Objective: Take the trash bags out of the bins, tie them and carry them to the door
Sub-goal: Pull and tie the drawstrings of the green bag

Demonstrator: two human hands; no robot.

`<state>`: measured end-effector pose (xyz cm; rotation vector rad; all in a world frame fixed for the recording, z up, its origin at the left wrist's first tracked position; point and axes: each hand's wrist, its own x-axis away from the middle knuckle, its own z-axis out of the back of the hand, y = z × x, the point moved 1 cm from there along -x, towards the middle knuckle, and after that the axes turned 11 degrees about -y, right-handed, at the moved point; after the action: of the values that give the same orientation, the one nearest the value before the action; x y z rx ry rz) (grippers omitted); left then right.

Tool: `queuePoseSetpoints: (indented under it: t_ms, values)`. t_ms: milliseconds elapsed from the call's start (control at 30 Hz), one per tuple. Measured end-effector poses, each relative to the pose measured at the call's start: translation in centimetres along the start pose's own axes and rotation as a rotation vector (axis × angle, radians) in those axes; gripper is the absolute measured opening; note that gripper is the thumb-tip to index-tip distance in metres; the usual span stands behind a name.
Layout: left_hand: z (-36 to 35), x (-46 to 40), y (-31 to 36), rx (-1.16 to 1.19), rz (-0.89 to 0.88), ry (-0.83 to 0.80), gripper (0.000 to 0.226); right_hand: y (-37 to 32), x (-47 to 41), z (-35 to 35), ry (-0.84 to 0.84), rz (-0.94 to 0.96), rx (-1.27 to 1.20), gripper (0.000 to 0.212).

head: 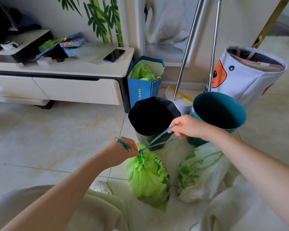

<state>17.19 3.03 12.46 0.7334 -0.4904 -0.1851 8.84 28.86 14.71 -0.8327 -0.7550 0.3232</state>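
your left hand (123,151) pinches the gathered neck of the green trash bag (148,179), fingers curled tight at the throat, with one end of the teal drawstring (157,139) looped over its fingers; this looks meant to hold the mouth closed while the cord is drawn. your right hand (185,126) is curled round the other loop of the drawstring and holds it taut, up and away toward the bins, which i judge to be the tightening stage of the tie, the knot not yet made. the green bag rests on the floor tiles (48,139) just before your knees, leaning, clear of any bin. beside it on your right lies a white bag with green print (198,174), slumped on its side; whether its neck is tied cannot be told. behind the bags stand two bins: a bin with a black liner (153,117) folded over its rim, and a teal bin (218,112) showing no liner, tilted toward you. the surface is glossy pale tile. along the wall stand a low white cabinet (65,84) carrying a phone (114,55) and clutter, a blue paper bag (144,80) holding green plastic, two metal poles (213,47) and a fabric hamper (247,72). no door is in view.
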Motion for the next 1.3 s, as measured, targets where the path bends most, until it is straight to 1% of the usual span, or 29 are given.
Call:
queuePoseSetpoints:
  t_ms: [100,200,233,300,367,500,600,733,800,900,1000,1100,1200,1300]
  values:
    - [0.6,0.3,-0.4,0.087,0.05,0.006,0.006,1.7,0.1,0.1,-0.036,-0.112,-0.325,0.014]
    - [1.3,0.7,-1.6,0.149,0.128,0.033,0.008,3.1,0.2,0.2,-0.038,-0.104,-0.876,0.014]
    - [1.4,0.9,-2.1,0.151,0.165,0.015,0.009,3.4,0.2,0.2,-0.04,-0.106,-1.009,0.014]
    - [1.3,1.2,-3.0,0.124,0.281,-0.076,0.009,4.0,0.3,-0.1,-0.034,-0.129,-1.122,0.015]
    - [1.2,1.6,-3.4,0.149,0.395,-0.105,0.009,4.4,0.4,-0.4,-0.008,-0.16,-1.134,0.015]
    - [2.6,2.6,-3.7,0.265,0.528,-0.037,0.007,4.5,0.3,-0.2,0.083,-0.194,-1.171,0.012]
    - [3.9,3.6,-3.8,0.317,0.579,-0.005,0.005,4.4,0.4,0.1,0.11,-0.193,-1.186,0.01]
    - [5.1,4.8,-3.7,0.419,0.598,0.042,0.008,3.9,0.6,-0.2,0.093,-0.193,-1.192,0.009]
    - [5.6,5.2,-3.5,0.541,0.541,0.066,0.009,3.5,0.7,-0.3,0.099,-0.159,-1.196,0.01]
    - [6.5,5.3,-2.1,0.88,0.324,0.124,0.01,2.3,1.0,0.2,0.148,-0.057,-1.218,0.014]
    - [6.6,4.9,0.4,1.107,0.167,0.116,0.012,-0.6,1.9,0.5,0.112,0.082,-1.103,0.015]
    - [6.1,4.3,2.9,1.241,0.118,0.037,0.016,-3.5,2.9,0.0,0.066,0.208,-0.954,0.016]
    - [5.8,3.5,5.2,1.352,0.079,-0.05,0.031,-5.8,3.8,-0.5,0.076,0.28,-0.861,0.018]
    - [4.8,2.9,7.3,1.351,0.059,-0.255,0.029,-7.7,4.5,-0.9,0.063,0.331,-0.709,0.019]
